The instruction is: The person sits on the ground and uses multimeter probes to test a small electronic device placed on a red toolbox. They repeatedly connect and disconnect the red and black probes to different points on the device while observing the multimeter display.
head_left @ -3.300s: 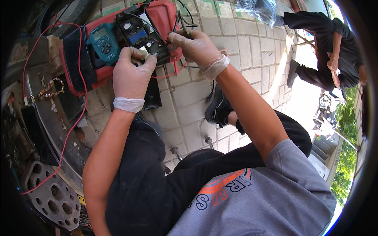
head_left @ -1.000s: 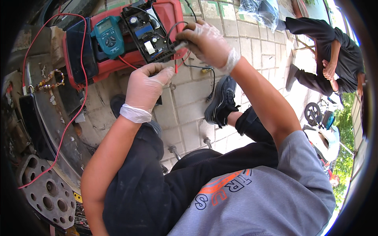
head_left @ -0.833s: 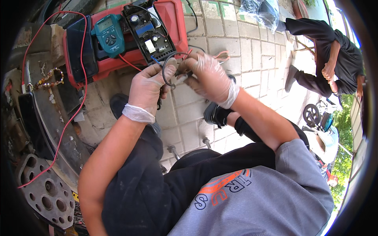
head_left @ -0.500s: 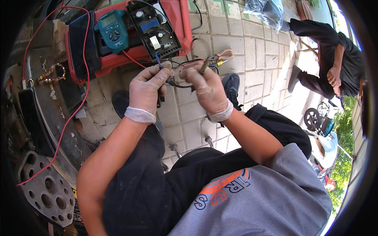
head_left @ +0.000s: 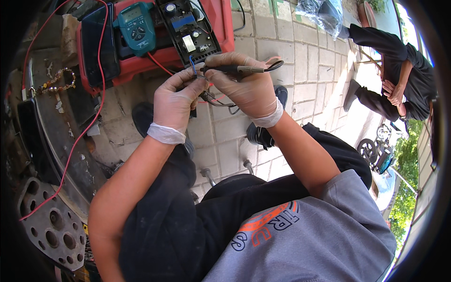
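My left hand, in a thin clear glove, pinches the thin blue wires that come out of an open black case with a circuit board. My right hand, gloved too, grips a slim dark pen-shaped probe with a black lead looping from its rear end. The probe's tip points at the left fingertips; its contact point is hidden by the fingers. A black cable hangs below both hands.
The case and a teal multimeter lie on a red toolbox. A phone lies beside them. A red lead runs down the left side, past a beaded bracelet and a perforated metal plate. Another person sits at right.
My right hand has turned and closed in on the left fingertips, bringing the probe level across. My left hand keeps nearly the same place. The seated person's hands have shifted.
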`<state>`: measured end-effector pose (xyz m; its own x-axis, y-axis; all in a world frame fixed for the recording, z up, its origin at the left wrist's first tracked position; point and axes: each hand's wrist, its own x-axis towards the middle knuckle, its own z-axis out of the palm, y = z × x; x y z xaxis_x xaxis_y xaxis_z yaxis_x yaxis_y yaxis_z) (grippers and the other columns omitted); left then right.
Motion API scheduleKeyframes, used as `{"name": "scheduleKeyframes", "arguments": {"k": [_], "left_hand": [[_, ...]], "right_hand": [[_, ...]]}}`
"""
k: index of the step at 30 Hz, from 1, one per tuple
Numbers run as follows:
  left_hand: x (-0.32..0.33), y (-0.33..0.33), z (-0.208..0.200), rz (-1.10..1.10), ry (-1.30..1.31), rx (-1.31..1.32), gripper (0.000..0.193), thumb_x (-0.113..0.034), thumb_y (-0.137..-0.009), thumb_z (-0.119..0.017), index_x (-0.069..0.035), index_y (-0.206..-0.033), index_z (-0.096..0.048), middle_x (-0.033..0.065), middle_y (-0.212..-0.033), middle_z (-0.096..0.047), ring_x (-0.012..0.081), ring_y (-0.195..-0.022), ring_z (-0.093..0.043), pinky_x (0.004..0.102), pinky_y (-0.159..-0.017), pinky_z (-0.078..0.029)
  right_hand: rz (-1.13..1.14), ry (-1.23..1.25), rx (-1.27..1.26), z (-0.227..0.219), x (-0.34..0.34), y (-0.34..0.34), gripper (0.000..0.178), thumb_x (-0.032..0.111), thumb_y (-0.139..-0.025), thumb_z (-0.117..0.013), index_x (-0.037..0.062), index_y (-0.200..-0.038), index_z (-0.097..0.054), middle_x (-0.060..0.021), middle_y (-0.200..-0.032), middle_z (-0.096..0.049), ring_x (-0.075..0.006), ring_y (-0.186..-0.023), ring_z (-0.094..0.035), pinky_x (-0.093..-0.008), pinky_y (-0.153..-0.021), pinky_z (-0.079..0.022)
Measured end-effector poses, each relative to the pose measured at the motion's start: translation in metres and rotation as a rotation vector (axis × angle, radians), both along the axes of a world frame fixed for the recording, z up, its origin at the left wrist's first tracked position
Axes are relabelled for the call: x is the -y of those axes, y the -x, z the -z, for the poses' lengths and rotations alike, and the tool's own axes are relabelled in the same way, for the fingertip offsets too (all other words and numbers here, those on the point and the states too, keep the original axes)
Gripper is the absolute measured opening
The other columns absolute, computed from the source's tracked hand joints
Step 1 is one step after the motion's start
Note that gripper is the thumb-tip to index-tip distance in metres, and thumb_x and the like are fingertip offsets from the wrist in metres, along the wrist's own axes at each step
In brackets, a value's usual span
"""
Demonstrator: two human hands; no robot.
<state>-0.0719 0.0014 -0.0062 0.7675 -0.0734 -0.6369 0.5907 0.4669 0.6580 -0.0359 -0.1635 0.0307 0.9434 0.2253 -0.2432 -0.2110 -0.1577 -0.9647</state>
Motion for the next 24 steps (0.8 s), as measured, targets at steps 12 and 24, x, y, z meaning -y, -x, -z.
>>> {"name": "scheduleKeyframes", "arguments": {"k": [12, 24], "left_hand": [[0.002, 0.000, -0.002, -0.012, -0.051, 0.009, 0.025, -0.006, -0.092, -0.075, -0.002, -0.116, -0.071, -0.0015, -0.085, -0.067, 0.0040, -0.063, -0.051, 0.0202, -0.054, -0.039], [0.001, -0.004, -0.002, -0.002, -0.120, 0.107, 0.024, -0.003, -0.091, -0.074, -0.001, -0.115, -0.073, -0.0021, -0.088, -0.070, 0.0019, -0.066, -0.050, 0.0191, -0.057, -0.038]], "right_hand": [[-0.171, 0.254, 0.526, 0.010, -0.001, -0.003, 0.027, -0.001, -0.085, -0.078, 0.0013, -0.110, -0.070, -0.0103, -0.101, -0.073, -0.0181, -0.085, -0.072, -0.0290, -0.079, -0.058], [-0.068, 0.119, 0.075, 0.006, -0.002, -0.011, 0.019, 0.010, -0.086, -0.077, -0.0006, -0.102, -0.072, -0.0098, -0.086, -0.074, -0.0148, -0.075, -0.071, -0.0291, -0.068, -0.057]]}}
